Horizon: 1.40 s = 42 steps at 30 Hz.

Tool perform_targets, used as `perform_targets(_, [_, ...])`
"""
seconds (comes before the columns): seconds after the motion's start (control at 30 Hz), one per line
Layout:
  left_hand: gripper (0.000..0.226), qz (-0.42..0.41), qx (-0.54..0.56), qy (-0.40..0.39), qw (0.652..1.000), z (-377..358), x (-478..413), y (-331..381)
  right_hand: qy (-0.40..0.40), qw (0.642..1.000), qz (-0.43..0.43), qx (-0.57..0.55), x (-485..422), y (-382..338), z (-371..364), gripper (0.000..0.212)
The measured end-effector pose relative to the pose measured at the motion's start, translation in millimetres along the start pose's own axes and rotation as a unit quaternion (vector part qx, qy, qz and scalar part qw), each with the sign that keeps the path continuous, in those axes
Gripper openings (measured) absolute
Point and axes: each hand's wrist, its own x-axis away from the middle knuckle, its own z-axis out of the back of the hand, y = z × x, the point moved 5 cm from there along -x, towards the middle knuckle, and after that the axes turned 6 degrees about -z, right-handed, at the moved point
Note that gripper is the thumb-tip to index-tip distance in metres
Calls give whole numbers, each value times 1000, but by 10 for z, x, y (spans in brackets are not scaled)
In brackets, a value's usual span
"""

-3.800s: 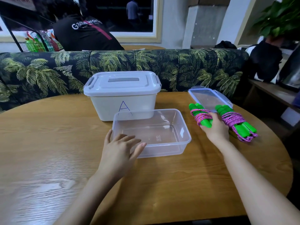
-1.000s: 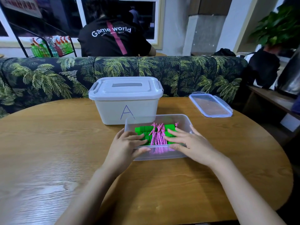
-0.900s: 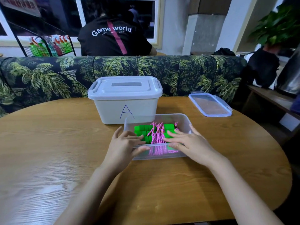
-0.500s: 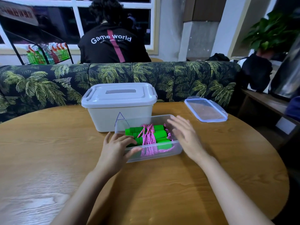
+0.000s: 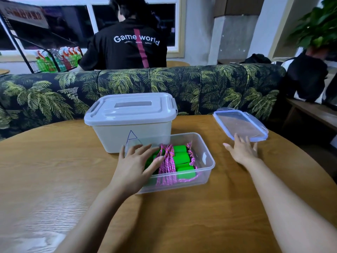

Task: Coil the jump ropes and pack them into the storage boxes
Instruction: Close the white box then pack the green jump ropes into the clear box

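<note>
A clear plastic box (image 5: 206,172) stands open on the round wooden table (image 5: 54,170). Inside it lie coiled jump ropes (image 5: 179,161) with green handles and pink cord. My left hand (image 5: 135,165) rests flat over the box's left side, fingers straight, covering part of the ropes. My right hand (image 5: 242,151) is stretched out open over the table, fingertips at the near edge of the clear lid (image 5: 238,124) with a blue rim. Behind the clear box stands a white box marked "A" (image 5: 131,121), its lid closed.
A palm-print sofa back (image 5: 200,88) runs along the table's far side. A person in a black shirt (image 5: 125,46) sits beyond it, facing away. A dark side bench (image 5: 313,112) and a potted plant (image 5: 317,26) are at the right.
My right hand left the clear box and reached right to the lid's near edge. My left hand stayed on the box. Both rope coils went from the table into the box.
</note>
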Motion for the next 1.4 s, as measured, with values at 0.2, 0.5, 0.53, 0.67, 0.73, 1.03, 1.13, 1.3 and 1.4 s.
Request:
perform_targets(0.2, [102,6,-7,-15,1000,28,5,58,132,987,11,-89,197,23,82,34])
perform_targets(0.5, [93,-27,-20,-26,999,70,194,65,305,946,95,61,861,-290,510,9])
perform_targets(0.53, [98,-25,-22,-24,999,102,242,46,350,931,93,40,945,-274,637,7])
perform_targets(0.67, [98,-10,-6,-23,1000,190,364,-45,491,850,133,-134,1336,-233,1157,18])
perform_targets(0.73, [102,-10,55,-3,998,231,379,-63,525,799,141,-257,1601,-275,1335,27])
perform_targets(1.03, [76,153,623,165,749,747,385,-222,165,711,129,-671,1674,-802,1428,32])
perform_targets(1.13, [76,153,712,149,669,856,456,-279,-8,795,118,-596,1517,-1075,1220,31])
perform_targets(1.3, [20,200,552,167,793,606,580,-352,-44,856,75,-509,1320,-1311,938,30])
perform_targets(1.4, [27,258,555,143,778,288,646,-429,-24,886,76,-457,1103,-1401,819,28])
